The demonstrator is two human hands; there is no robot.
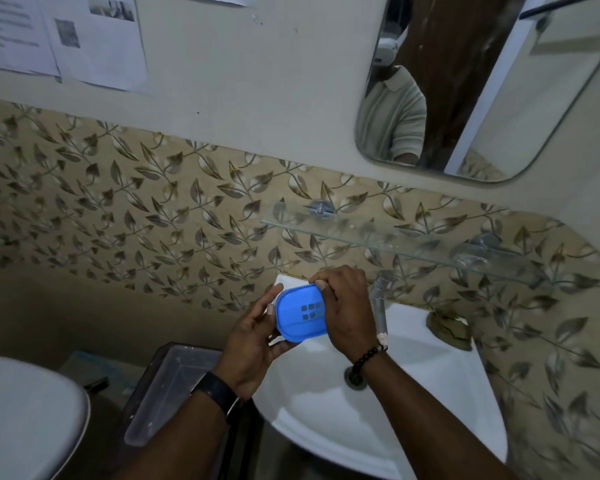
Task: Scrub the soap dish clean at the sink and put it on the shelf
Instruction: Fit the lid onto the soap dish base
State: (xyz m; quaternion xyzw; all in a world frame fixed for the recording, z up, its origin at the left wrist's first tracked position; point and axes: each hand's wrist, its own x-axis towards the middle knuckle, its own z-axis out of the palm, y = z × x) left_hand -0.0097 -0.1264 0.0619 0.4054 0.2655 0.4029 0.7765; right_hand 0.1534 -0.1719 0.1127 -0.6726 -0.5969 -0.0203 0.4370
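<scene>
Two hands are holding one blue soap dish (300, 313) above the 10 o'clock corner of the white corner sink (430, 393), clear of the basin. The left hand (253, 344), with a black watch (219, 389) on its wrist, is cupping the dish from the 8 o'clock side; its thumb is pressing on the near rim and its fingers are curling underneath. The right hand (347, 313), with a bead bracelet (364, 360) on its wrist, is gripping the 3 o'clock end, fingers curling together over the far edge. The dish is tilting, its square drain holes facing the camera. A clear plastic bin (174, 386) is standing at 7 o'clock of the dish. The drain (355, 377) is lying at 5 o'clock, the metal tap (378, 303) just beside the right hand at 3 o'clock. A glass shelf (395, 237) is hanging at 1 o'clock on the leaf-patterned tiles, below a mirror (482, 98).
</scene>
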